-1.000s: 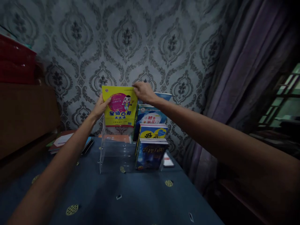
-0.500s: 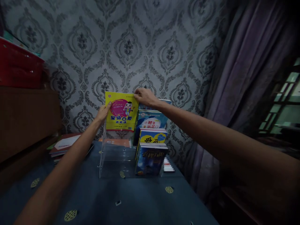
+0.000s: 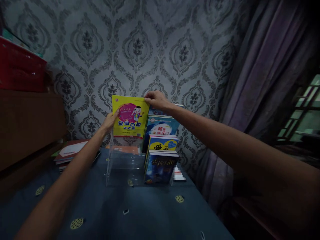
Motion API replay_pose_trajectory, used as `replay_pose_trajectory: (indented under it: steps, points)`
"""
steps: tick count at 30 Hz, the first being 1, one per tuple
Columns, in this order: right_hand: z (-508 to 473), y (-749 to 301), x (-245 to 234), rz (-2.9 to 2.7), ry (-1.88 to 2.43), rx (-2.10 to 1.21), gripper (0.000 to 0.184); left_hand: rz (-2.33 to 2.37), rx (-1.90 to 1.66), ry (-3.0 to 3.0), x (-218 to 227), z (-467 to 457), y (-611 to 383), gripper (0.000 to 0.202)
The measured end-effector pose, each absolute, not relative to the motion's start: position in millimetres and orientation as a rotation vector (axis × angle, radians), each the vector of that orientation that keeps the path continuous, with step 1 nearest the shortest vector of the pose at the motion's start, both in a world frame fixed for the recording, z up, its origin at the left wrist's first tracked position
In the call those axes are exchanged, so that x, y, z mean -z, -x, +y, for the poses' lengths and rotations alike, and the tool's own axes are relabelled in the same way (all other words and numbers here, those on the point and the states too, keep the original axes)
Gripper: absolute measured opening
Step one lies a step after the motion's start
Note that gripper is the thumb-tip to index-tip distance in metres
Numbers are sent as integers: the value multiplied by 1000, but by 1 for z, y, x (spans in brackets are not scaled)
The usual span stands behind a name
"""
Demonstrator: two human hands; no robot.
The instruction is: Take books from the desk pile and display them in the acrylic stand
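My left grip [image 3: 109,122] and right grip [image 3: 158,100] pinch a yellow book [image 3: 129,116] between them; below, a clear rack [image 3: 125,168].

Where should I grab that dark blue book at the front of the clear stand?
Likely by the top edge of the dark blue book, from above, thumb on the cover. It stands roughly upright, cover facing out, top edge exposed in front of the yellow-and-blue book; its base sits low in the clear stand.
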State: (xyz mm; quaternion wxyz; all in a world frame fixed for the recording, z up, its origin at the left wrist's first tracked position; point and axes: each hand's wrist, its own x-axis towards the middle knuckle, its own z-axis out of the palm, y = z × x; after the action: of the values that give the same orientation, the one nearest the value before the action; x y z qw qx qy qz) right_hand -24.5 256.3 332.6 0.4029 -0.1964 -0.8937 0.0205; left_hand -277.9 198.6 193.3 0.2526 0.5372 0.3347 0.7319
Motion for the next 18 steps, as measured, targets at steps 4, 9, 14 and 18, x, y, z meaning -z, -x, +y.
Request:
replay_pose_trajectory:
  steps: [4,9,14,18]
  points:
    - [249,22,-334,-2266,513,-36,19,943,-1975,-1470,-189,195,279,55]
    - [239,19,-334,-2280,521,-12,20,954,-1984,-1499,-187,193,280,58]
    - [240,18,-331,-2282,518,67,24,999,-1989,-1548,-188,189,280,64]
    - [244,15,-328,-2217,449,73,28,1070,-2026,-1555,-180,180,289,61]
